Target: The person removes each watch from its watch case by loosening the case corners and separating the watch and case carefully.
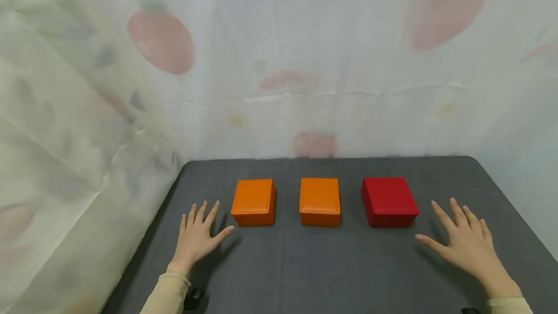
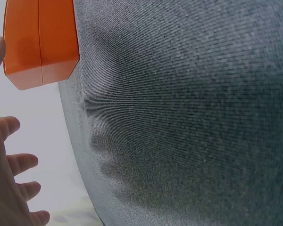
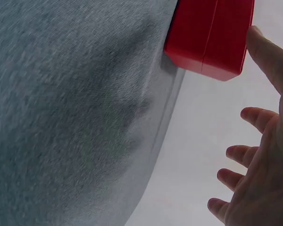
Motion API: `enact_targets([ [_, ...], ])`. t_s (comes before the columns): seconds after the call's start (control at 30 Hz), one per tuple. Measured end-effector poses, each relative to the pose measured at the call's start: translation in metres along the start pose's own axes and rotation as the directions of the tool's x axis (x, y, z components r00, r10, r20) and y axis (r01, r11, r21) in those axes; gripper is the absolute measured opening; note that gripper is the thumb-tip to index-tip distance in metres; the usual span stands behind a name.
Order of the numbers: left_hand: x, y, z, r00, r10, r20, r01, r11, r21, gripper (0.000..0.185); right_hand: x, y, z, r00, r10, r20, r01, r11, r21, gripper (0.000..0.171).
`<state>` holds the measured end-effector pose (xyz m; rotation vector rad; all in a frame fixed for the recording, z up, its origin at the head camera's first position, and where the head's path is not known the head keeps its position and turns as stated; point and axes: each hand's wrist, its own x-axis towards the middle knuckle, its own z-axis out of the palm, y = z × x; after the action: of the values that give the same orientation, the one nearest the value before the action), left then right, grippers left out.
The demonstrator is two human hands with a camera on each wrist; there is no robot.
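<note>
Three lidded boxes stand in a row on the dark grey table in the head view. An orange box (image 1: 254, 202) is at the left, a second orange box (image 1: 319, 202) in the middle, and a red box (image 1: 389, 202) at the right. My left hand (image 1: 196, 239) hovers with fingers spread, left of the first orange box and apart from it. To the right of the red box, my right hand (image 1: 468, 243) hovers likewise, its fingers spread and holding nothing. Each wrist view shows the nearest box, orange (image 2: 40, 42) and red (image 3: 210, 37), with its lid seam closed.
The grey table (image 1: 322, 270) has rounded back corners. Behind it hangs a pale curtain (image 1: 279, 38) with faded red fruit prints, and it continues down the left side. A small black object (image 1: 193, 298) sits by the left wrist.
</note>
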<state>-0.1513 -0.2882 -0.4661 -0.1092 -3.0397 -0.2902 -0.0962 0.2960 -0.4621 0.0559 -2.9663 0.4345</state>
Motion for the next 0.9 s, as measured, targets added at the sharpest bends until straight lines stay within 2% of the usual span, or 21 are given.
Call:
enact_targets([
  [0.37, 0.002, 0.0, -0.001, 0.999, 0.02, -0.042, -0.02, 1.0, 0.012, 0.089, 0.008, -0.019, -0.002, 0.996, -0.063, -0.058, 0.064, 0.998, 0.023, 0.091],
  [0.67, 0.003, 0.003, -0.002, 0.999, 0.021, -0.036, -0.021, 1.0, 0.003, 0.088, 0.018, -0.038, -0.001, 0.99, -0.091, -0.105, 0.096, 0.994, 0.046, 0.083],
  [0.9, 0.005, 0.006, -0.004, 0.999, 0.025, -0.049, -0.025, 1.0, 0.001, 0.084, 0.023, -0.053, -0.001, 0.989, -0.103, -0.103, 0.112, 0.99, 0.083, 0.079],
])
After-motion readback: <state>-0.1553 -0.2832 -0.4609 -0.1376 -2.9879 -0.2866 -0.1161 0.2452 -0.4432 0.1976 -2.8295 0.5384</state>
